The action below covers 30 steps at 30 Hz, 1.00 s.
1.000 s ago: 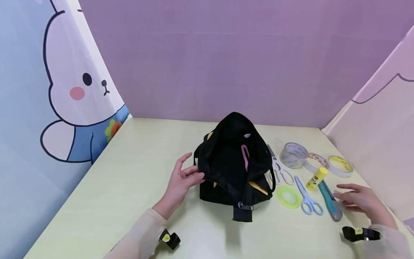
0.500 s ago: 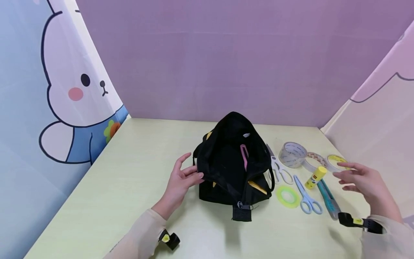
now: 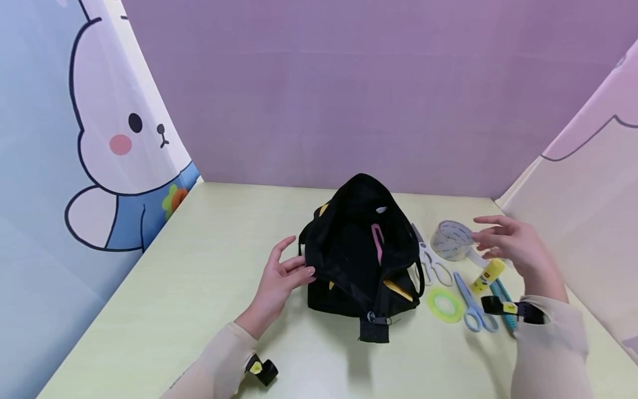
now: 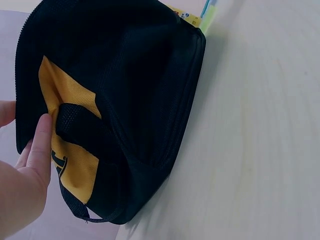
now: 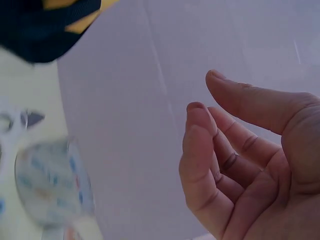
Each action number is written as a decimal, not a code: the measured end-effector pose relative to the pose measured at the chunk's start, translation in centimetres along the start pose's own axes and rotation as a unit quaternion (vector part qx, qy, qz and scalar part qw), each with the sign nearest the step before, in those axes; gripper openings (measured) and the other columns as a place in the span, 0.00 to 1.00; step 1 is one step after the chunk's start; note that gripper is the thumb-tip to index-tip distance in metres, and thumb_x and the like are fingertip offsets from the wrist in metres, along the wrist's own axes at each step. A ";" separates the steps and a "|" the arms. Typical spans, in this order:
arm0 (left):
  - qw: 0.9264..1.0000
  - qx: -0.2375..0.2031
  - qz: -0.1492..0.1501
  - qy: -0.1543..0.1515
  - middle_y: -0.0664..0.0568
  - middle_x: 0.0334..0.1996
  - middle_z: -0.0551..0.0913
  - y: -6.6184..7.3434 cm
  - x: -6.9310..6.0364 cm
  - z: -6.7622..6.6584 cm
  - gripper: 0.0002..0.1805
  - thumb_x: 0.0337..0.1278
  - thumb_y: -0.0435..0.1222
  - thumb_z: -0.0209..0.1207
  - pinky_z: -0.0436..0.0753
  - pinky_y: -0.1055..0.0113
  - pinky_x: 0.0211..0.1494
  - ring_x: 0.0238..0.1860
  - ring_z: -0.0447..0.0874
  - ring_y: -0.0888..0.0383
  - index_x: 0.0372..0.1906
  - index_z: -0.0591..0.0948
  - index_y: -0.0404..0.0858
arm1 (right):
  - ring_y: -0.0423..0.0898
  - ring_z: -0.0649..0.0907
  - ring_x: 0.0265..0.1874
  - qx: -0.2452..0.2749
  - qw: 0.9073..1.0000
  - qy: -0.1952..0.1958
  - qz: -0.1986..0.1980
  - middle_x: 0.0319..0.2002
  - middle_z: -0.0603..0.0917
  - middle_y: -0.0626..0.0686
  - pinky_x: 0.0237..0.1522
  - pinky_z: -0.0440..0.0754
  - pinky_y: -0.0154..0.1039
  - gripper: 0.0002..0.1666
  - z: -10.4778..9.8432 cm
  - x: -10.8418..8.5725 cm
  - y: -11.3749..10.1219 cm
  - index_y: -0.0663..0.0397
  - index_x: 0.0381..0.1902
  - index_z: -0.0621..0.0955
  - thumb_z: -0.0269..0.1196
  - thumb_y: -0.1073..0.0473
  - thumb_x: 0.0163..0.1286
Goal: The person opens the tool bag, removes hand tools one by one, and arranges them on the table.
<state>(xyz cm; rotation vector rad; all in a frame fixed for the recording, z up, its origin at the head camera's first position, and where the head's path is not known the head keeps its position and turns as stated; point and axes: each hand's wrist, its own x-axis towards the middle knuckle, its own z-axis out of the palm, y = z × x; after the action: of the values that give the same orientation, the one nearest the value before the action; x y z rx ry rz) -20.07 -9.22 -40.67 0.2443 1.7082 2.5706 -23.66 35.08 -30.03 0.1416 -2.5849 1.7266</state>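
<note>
A black backpack (image 3: 344,293) with yellow patches stands unzipped at the middle of the table, its mouth facing me. A pink-handled item (image 3: 377,244) lies inside. My left hand (image 3: 276,291) holds the rim on the bag's left side; in the left wrist view, fingers (image 4: 41,147) lie against the bag's yellow panel (image 4: 75,165). My right hand (image 3: 515,249) hovers above the tape rolls with loosely bent fingers and nothing in it. Nearest to it is a wide clear tape roll (image 3: 451,241), blurred in the right wrist view. The smaller rolls are mostly covered by this hand.
Right of the bag lie white scissors (image 3: 432,265), blue scissors (image 3: 476,307), a yellow glue stick (image 3: 488,275), a teal utility knife (image 3: 509,321), partly hidden by the right wrist, and a green ring (image 3: 445,305). Fabric-covered walls border the table (image 3: 239,221) at left, back and right.
My right hand has risen from beside the utility knife and moved forward and left over the tape rolls. My left hand and the backpack have stayed in place.
</note>
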 end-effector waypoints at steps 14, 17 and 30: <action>1.000 -0.002 -0.003 0.002 0.39 0.49 0.84 0.0 0.0 -0.1 0.43 0.57 0.16 0.58 0.86 0.61 0.46 0.37 0.87 0.59 0.75 0.55 0.40 | 0.41 0.85 0.29 0.001 0.997 -0.047 -0.057 0.32 0.87 0.41 0.30 0.86 0.37 0.15 6.9 4.8 -6.7 0.46 0.51 0.80 0.65 0.66 0.69; 1.000 -0.001 -0.002 0.002 0.38 0.49 0.84 -0.1 0.0 -0.1 0.43 0.57 0.16 0.58 0.86 0.61 0.46 0.37 0.87 0.59 0.75 0.55 0.39 | 0.42 0.85 0.29 -0.001 0.996 -0.062 -0.063 0.32 0.87 0.42 0.30 0.86 0.37 0.19 8.8 5.8 -8.2 0.59 0.57 0.77 0.65 0.66 0.69; 1.000 0.002 -0.004 0.004 0.38 0.49 0.84 0.0 0.0 -0.1 0.43 0.57 0.17 0.58 0.86 0.61 0.46 0.37 0.87 0.58 0.74 0.56 0.41 | 0.46 0.86 0.28 0.010 0.988 -0.148 -0.044 0.32 0.87 0.49 0.30 0.87 0.40 0.24 15.4 9.7 -10.5 0.74 0.60 0.73 0.63 0.70 0.68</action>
<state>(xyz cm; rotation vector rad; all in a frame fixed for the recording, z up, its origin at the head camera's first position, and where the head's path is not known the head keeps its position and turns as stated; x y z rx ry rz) -20.06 -9.30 -40.71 0.2275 1.7143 2.5644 -31.94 16.31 -25.54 0.5456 -2.7087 1.8223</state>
